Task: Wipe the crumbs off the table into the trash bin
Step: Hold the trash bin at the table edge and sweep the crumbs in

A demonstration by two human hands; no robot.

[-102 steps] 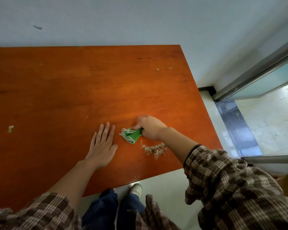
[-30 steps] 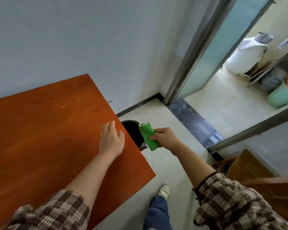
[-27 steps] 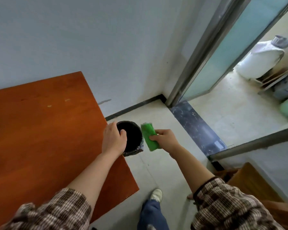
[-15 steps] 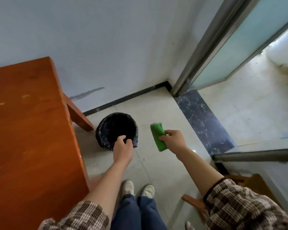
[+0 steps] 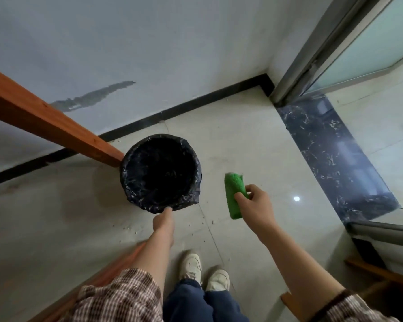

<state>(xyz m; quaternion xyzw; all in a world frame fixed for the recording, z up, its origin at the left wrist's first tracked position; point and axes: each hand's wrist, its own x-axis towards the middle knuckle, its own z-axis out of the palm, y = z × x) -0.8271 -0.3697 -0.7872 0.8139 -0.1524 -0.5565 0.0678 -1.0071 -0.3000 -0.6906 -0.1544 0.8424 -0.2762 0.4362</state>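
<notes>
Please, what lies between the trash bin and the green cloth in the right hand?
Only bare floor. In the head view, nothing stands between the trash bin and the green cloth that the right hand holds.

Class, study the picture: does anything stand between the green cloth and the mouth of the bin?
Nothing visible does. The cloth, held in the right hand, hangs right of the bin, whose mouth is open. The left hand touches the near rim and a table leg meets the far left side, both clear of the cloth.
</notes>
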